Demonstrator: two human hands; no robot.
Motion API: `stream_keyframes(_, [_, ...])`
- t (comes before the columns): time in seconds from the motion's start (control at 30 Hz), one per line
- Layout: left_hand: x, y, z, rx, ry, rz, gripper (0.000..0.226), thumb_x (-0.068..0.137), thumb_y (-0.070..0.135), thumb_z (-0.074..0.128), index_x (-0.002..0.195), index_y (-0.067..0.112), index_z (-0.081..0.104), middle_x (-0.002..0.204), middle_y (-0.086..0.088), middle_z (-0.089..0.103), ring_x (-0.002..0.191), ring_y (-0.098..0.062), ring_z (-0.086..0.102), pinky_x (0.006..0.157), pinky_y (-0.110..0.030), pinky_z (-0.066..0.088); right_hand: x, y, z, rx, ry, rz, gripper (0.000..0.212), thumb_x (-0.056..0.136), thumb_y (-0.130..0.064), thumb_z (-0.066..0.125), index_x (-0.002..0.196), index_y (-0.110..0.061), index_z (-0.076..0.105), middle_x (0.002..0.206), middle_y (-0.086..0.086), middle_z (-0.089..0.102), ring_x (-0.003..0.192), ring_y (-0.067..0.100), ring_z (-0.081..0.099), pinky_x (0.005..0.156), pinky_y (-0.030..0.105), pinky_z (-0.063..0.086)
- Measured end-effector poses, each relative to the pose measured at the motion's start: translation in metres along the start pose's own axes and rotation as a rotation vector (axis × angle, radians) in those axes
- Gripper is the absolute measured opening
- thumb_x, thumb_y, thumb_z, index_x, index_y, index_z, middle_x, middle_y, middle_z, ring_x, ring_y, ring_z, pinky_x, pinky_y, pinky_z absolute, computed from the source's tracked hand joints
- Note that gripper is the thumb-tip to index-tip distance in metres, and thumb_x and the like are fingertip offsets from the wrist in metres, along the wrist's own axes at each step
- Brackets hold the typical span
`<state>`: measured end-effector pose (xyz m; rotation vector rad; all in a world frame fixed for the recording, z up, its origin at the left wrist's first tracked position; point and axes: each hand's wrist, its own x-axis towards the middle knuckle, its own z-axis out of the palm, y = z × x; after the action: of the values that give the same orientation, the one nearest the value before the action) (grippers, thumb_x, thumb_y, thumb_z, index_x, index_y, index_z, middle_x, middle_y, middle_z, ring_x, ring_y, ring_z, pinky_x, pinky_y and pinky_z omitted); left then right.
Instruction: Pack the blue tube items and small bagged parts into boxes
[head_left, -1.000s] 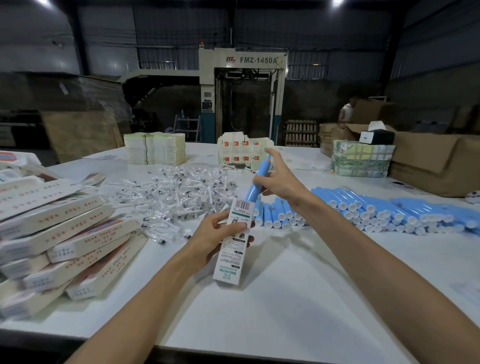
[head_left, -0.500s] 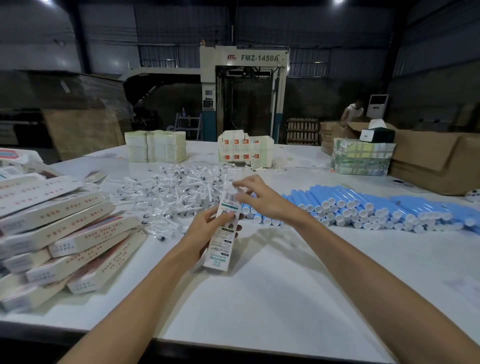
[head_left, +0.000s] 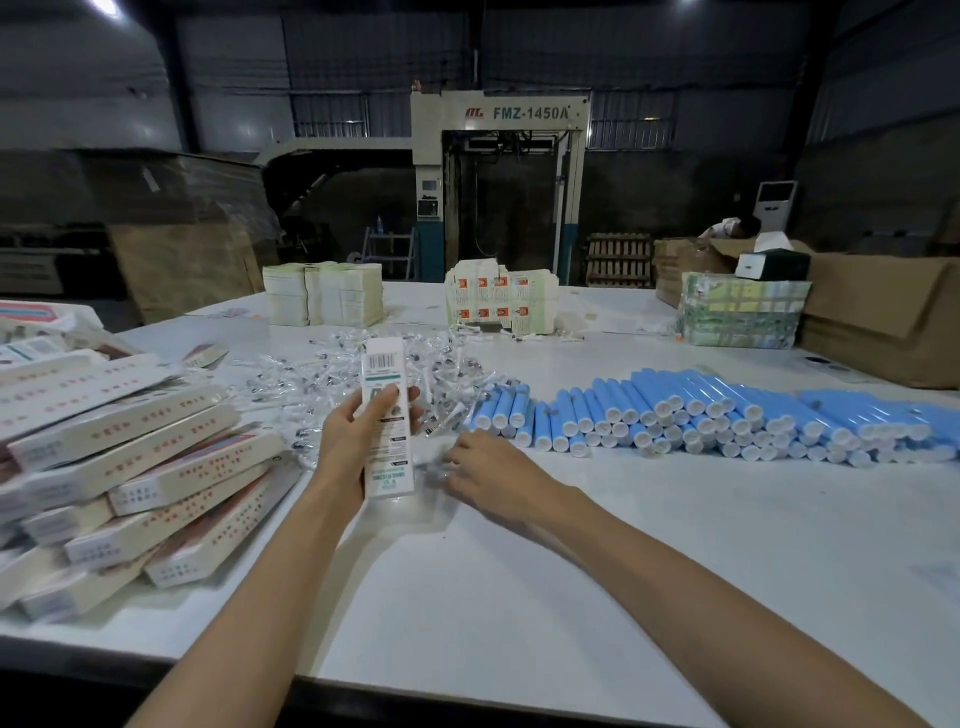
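My right hand (head_left: 491, 475) has dropped onto the clear bagged parts (head_left: 311, 376), grip unclear; my left hand (head_left: 356, 439) clasps the tall white barcoded carton (head_left: 383, 364) upright.

Factory packing hall, warehouse-like. Dark corrugated metal walls (head_left: 883, 78), bright ceiling lamp (head_left: 106, 6). Tall beige industrial machine lettered FMZ-1450A (head_left: 498, 171) at back. Stacked wooden pallets (head_left: 618, 260) and big brown cardboard cartons (head_left: 893, 322) to its right. Broad white tabletop (head_left: 519, 597) carries bulk stock: rows of light-blue white-capped plastic tubes (head_left: 701, 410), heap of small clear bagged parts (head_left: 311, 374), piled long white printed boxes (head_left: 156, 467), bundles of flat unfolded cartons (head_left: 322, 299).
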<state>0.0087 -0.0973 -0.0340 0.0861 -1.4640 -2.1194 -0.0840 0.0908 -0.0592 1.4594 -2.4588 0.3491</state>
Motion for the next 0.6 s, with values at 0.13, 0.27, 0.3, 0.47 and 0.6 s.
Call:
stream_keyframes(0.13, [-0.001,-0.01,0.005,-0.001,-0.064,-0.03,0.037,0.1,0.016,0.075,0.134,0.008,0.066,0.123,-0.018,0.079,0.107,-0.038,0.079,0.083,-0.043,0.067,0.002,-0.005,0.008,-0.206,0.03,-0.098,0.022,0.103,-0.012,0.054,0.116,-0.007,0.07,0.112,0.011,0.063,0.107,0.028,0.052,0.087,0.039,0.043])
stream_keyframes(0.27, [-0.003,-0.017,0.012,0.042,-0.131,-0.049,0.046,0.098,0.014,0.076,0.14,0.006,0.058,0.123,-0.018,0.078,0.111,-0.043,0.077,0.098,-0.06,0.061,-0.005,0.0,-0.006,-0.101,0.118,0.128,0.016,0.103,-0.009,0.053,0.115,-0.016,0.062,0.109,0.004,0.065,0.09,0.019,0.054,0.088,0.041,0.049])
stream_keyframes(0.3, [-0.004,-0.018,0.014,0.042,-0.154,-0.054,0.048,0.098,0.014,0.076,0.141,0.006,0.057,0.124,-0.018,0.078,0.11,-0.043,0.077,0.098,-0.06,0.061,-0.009,0.004,-0.014,-0.038,0.153,0.218,0.016,0.106,-0.009,0.048,0.116,-0.018,0.058,0.104,0.004,0.065,0.084,0.019,0.056,0.081,0.043,0.052])
stream_keyframes(0.47, [-0.015,-0.024,0.028,-0.031,-0.313,-0.124,0.054,0.096,0.012,0.076,0.145,0.006,0.053,0.131,-0.021,0.074,0.112,-0.047,0.075,0.087,-0.049,0.066,-0.029,0.029,-0.062,0.364,0.476,0.437,0.017,0.112,-0.036,0.042,0.124,-0.029,0.051,0.076,-0.002,0.062,0.065,0.021,0.06,0.058,0.035,0.045])
stream_keyframes(0.6, [-0.021,-0.029,0.036,-0.017,-0.394,-0.174,0.056,0.096,0.011,0.076,0.147,0.007,0.052,0.132,-0.024,0.073,0.113,-0.049,0.074,0.087,-0.051,0.065,-0.029,0.037,-0.095,0.894,0.601,0.569,0.016,0.102,-0.029,0.065,0.107,-0.021,0.053,0.089,-0.003,0.058,0.075,0.018,0.054,0.067,0.033,0.047])
